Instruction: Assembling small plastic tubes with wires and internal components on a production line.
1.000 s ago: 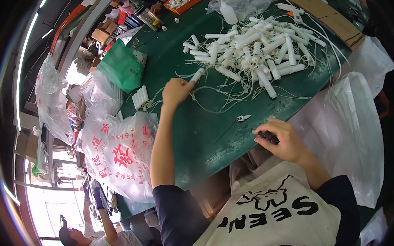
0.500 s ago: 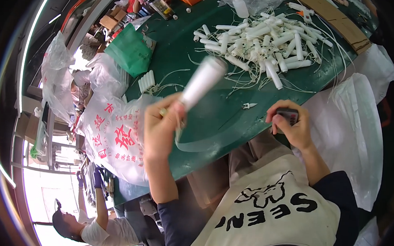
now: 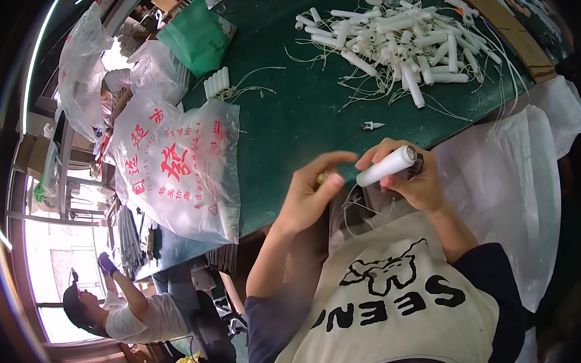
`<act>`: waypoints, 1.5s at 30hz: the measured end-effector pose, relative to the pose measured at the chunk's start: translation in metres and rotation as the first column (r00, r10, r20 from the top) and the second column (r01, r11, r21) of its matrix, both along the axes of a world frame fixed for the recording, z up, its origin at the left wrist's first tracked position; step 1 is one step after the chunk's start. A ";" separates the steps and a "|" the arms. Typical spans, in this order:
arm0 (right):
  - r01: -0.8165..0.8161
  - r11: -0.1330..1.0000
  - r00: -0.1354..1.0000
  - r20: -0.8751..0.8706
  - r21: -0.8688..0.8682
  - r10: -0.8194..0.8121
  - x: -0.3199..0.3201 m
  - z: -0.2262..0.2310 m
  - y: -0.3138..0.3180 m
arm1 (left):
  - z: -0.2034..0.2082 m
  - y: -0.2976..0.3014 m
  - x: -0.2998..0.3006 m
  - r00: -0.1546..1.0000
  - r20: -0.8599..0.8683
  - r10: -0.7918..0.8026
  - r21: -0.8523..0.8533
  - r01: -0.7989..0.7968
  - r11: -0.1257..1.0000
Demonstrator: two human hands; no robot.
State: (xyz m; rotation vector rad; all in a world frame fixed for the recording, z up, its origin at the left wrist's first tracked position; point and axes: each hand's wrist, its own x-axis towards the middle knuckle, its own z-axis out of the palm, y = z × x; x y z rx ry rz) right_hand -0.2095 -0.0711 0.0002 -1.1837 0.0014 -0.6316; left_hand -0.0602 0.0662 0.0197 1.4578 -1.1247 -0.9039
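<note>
Step in hand, as judged: working on one white plastic tube point(image 3: 386, 165), held close to the chest over the near edge of the green-topped table point(image 3: 287, 115). Right hand point(image 3: 416, 181) is wrapped closed around the tube's upper end; left hand point(image 3: 313, 194) pinches its lower end, fingers together. Long axis runs diagonally, capped end pointing up and to the right. Thin white wires point(image 3: 353, 208) hang beneath. Next move likely calls for fine fingertip control at the lower end.
</note>
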 end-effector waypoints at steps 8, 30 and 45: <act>0.042 0.802 0.948 -0.230 -0.595 -0.220 0.000 0.001 0.011 | 0.022 0.007 -0.005 0.986 0.024 0.162 0.009 -0.162 0.987; 0.194 0.595 0.957 0.017 -0.780 -0.289 0.008 -0.018 0.017 | 0.036 -0.008 -0.011 0.354 0.935 0.038 -0.049 0.022 0.999; 0.255 0.645 0.938 0.023 -0.721 -0.345 0.008 -0.023 0.015 | 0.040 -0.005 0.006 0.733 0.678 0.058 -0.020 -0.060 0.998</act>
